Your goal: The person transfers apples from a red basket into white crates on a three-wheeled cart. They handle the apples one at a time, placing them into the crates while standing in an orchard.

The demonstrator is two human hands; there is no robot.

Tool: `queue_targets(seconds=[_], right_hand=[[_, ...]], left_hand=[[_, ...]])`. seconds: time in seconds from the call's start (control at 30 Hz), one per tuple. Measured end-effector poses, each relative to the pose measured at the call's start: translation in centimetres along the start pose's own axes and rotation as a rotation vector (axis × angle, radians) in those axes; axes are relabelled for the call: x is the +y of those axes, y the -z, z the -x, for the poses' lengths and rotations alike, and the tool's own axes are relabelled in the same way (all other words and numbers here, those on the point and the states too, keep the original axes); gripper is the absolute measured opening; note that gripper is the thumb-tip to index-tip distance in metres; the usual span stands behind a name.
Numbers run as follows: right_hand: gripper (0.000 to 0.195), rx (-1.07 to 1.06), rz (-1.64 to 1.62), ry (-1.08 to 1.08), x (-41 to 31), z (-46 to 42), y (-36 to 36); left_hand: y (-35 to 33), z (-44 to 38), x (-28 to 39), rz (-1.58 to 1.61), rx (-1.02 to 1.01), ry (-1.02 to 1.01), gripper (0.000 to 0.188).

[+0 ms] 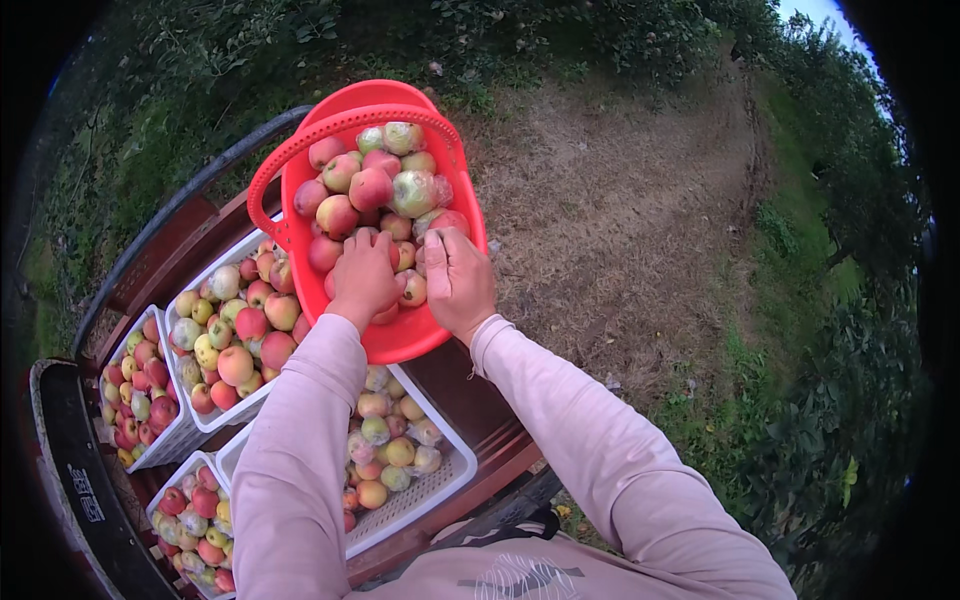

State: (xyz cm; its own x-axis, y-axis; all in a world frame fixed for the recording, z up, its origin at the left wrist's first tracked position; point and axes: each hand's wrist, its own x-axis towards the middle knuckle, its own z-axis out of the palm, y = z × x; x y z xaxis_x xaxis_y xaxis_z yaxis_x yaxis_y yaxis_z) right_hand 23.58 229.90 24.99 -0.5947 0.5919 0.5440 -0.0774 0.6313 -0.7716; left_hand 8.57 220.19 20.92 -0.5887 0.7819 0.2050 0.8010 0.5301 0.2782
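Observation:
A red plastic basket [405, 341] full of apples is tilted towards me, its perforated handle [337, 124] swung to the left. My left hand [365, 279] reaches into it, back up, fingers curled down among the red apples. Beside it, at the right rim, my right hand [461, 281] is bent with the thumb on top, against a red apple [450, 222] and some clear plastic film. Both sets of fingertips are hidden, so any grip is unclear. Higher in the basket lie bare apples [370, 189] and green apples in clear film [414, 193].
White plastic crates of apples stand on a dark red cart bed: one behind my left forearm [442, 510], others at the left [202, 427], far left [161, 450] and lower left [217, 469]. A black curved rail [191, 184] edges the cart. Dry grass [622, 225] and trees lie beyond.

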Motion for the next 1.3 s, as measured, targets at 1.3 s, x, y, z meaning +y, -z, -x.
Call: queue_targets(seconds=[1.3], right_hand=[[0.039,-0.013,0.158,-0.049,1.9,-1.1,-0.3]], left_hand=[[-6.2,47.0,-21.8,0.128,-0.182,0.899,0.076]])
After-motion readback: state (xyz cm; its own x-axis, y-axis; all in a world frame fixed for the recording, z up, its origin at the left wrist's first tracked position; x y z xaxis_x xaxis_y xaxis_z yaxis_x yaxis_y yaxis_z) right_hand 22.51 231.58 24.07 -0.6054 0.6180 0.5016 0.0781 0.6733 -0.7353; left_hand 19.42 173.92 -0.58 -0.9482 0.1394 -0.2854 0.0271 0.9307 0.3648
